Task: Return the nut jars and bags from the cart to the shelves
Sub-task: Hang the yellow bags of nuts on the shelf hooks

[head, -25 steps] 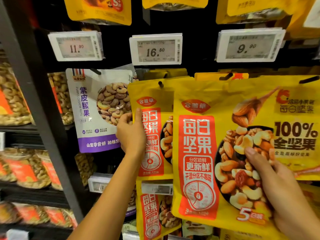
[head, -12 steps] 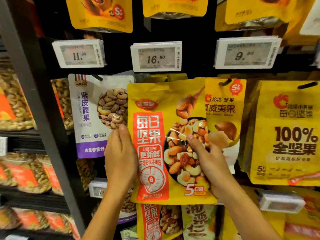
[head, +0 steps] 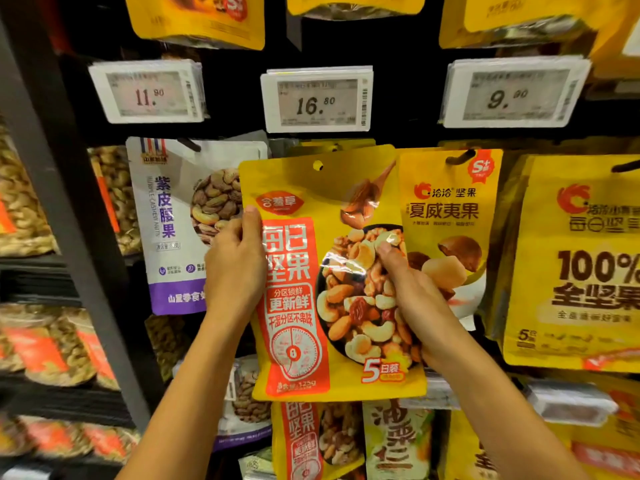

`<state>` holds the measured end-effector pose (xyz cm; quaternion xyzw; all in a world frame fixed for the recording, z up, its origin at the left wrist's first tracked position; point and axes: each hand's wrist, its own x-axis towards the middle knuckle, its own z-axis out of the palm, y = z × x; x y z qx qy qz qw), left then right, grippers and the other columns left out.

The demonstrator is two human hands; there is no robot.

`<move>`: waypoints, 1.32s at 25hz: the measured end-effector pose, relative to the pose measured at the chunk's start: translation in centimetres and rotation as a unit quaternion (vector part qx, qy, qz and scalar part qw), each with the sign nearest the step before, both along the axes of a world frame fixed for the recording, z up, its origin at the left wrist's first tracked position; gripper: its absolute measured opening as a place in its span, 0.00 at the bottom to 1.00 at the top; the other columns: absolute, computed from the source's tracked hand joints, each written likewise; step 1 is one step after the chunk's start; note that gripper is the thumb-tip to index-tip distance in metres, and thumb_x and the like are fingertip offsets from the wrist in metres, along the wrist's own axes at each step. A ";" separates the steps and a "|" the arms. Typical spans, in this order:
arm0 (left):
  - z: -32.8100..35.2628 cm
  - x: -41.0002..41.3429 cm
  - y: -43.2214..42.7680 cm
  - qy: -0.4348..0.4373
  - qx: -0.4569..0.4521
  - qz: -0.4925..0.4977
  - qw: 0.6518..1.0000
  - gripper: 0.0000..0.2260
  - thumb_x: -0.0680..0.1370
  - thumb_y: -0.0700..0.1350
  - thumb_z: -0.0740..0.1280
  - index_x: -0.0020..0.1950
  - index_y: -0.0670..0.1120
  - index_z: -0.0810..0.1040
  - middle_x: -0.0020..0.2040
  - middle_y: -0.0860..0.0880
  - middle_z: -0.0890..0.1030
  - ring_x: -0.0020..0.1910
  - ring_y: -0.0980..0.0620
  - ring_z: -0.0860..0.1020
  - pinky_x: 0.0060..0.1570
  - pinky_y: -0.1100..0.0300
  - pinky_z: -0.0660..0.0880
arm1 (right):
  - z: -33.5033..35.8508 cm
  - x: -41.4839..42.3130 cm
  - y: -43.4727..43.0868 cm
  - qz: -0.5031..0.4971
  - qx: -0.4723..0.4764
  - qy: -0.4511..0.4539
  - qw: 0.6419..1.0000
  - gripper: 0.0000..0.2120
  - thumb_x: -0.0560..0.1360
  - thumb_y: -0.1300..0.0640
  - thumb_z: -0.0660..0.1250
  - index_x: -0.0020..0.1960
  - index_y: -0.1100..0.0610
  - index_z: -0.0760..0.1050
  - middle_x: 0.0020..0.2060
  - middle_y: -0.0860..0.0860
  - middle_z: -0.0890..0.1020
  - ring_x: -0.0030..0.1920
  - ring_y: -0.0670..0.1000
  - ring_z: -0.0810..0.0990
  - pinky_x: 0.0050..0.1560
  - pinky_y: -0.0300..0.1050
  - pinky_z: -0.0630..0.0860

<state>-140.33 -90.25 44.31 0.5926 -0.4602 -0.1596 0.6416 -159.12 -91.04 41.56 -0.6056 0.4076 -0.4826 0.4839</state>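
Left arm: the bare forearm rises from the bottom edge, with the left hand (head: 235, 268) at the left edge of the mixed-nut bag (head: 332, 188).
Left fingers: the thumb lies on the bag's front and the fingers curl round the edge, gripping it.
Right arm: the forearm comes up from the lower right, with the right hand (head: 415, 292) at the bag's right side.
Right fingers: the thumb presses on the printed nuts. The other fingers are hidden behind the bag, pinching it.
Bag position: upright in front of the hanging row, under the 16.80 price tag (head: 317, 98). It overlaps the cashew bag (head: 166, 220) on its left and the macadamia bag (head: 450, 209) on its right.
Hang hole (head: 318, 165): whether a peg passes through it cannot be told.
Hands: two, both on the one bag.
Price tags: three, the others being 11.90 (head: 149, 91) and 9.90 (head: 516, 93).
Bag fronts in this row: four, counting the 100% bag (head: 581, 271) at far right.
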 end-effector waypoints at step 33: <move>0.5 -0.6 -4.8 -0.143 0.003 0.107 0.984 0.24 0.81 0.58 0.52 0.37 0.43 0.72 0.38 0.47 0.78 0.37 0.49 0.76 0.36 0.58 0.70 | 3.9 3.0 -6.3 -0.284 -0.154 0.071 0.944 0.22 0.79 0.42 0.56 0.32 0.54 0.66 0.25 0.48 0.68 0.30 0.44 0.70 0.30 0.40 0.62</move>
